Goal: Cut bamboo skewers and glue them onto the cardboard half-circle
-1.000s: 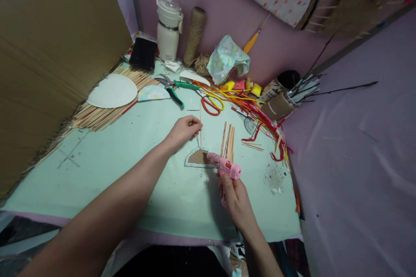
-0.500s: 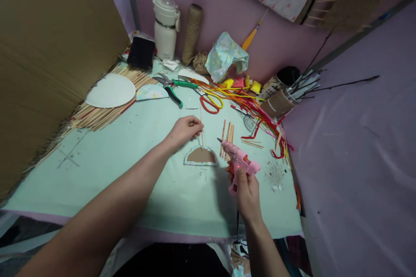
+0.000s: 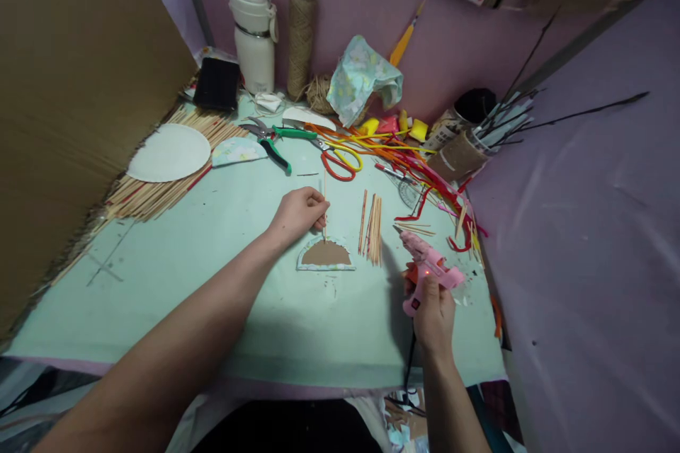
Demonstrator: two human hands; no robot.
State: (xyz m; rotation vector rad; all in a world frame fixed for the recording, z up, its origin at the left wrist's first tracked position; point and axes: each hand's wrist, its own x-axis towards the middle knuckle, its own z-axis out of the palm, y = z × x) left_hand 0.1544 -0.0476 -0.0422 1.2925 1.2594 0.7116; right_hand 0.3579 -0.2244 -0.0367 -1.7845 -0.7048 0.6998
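My left hand (image 3: pixel 302 210) pinches a thin wooden stick (image 3: pixel 325 187) that stands roughly away from me. Its near end meets the curved top edge of a half-round cardboard piece (image 3: pixel 326 253) rimmed with patterned cloth, lying flat on the table. In my right hand (image 3: pixel 435 311) is a pink hot glue gun (image 3: pixel 433 262), its small light glowing and its nozzle pointing up and left, apart from the cardboard. Between the two lie several loose wooden sticks (image 3: pixel 375 230) side by side.
Pruning shears (image 3: pixel 276 141), scissors (image 3: pixel 340 159) and orange and red pipe cleaners (image 3: pixel 393 148) lie farther back. A big heap of sticks (image 3: pixel 159 191) with a white oval (image 3: pixel 171 152) is at left. A white bottle (image 3: pixel 253 42) and a twine roll (image 3: pixel 301 42) stand by the wall.
My right hand has drawn the glue gun to the right, away from the cardboard piece. My left hand keeps the stick at the curved edge. The camera view has shifted slightly.
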